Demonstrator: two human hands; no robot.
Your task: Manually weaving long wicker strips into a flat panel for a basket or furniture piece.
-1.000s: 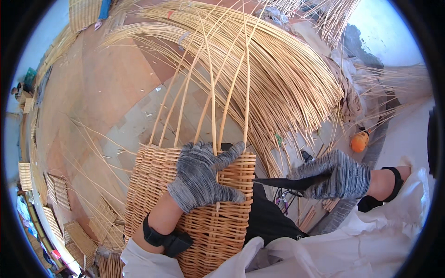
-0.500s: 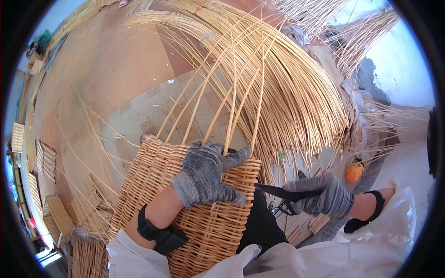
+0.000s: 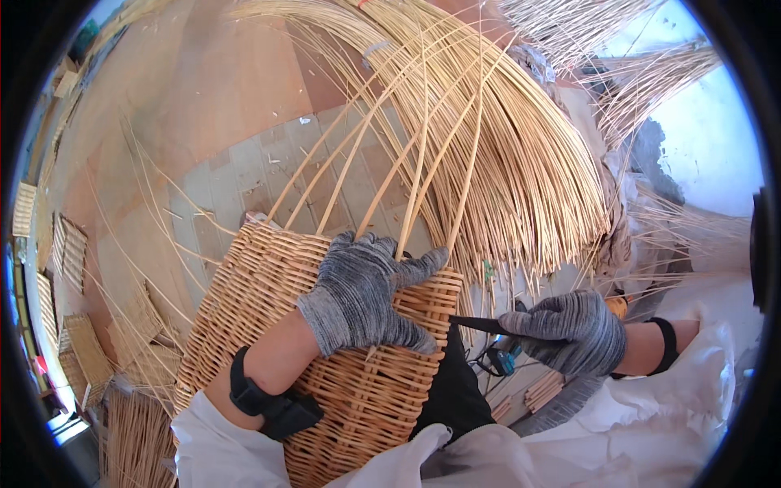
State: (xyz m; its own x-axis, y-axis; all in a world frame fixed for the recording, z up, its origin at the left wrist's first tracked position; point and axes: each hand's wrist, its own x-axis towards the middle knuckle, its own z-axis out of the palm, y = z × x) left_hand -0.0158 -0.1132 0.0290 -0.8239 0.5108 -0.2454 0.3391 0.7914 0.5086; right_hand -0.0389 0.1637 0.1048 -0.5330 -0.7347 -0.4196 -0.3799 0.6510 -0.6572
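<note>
My gloved left hand [image 3: 358, 297] grips the woven wicker panel [image 3: 244, 285] near its top edge, fingers curled at the rim, thumb splayed across the weave. Long pale rods [image 3: 366, 215] rise from that edge, crossing higher up. My gloved right hand [image 3: 569, 329], right of the panel, is closed on a dark narrow blade [image 3: 476, 323], whose tip reaches the panel's right edge; whether it touches is unclear. Beneath the panel shows dark clothing [image 3: 443, 390].
A big sheaf of rods [image 3: 521, 179] lies beyond the panel. Woven pieces [image 3: 85, 350] lie at left, more sticks [image 3: 142, 439] at lower left. A white wall [image 3: 700, 138] stands at right. A blue tool [image 3: 503, 362] and orange object [image 3: 618, 306] sit near my right hand.
The view has shifted. The blade has moved down and in against the panel's right edge, with my right hand lower and further left. My left hand stays on the weave.
</note>
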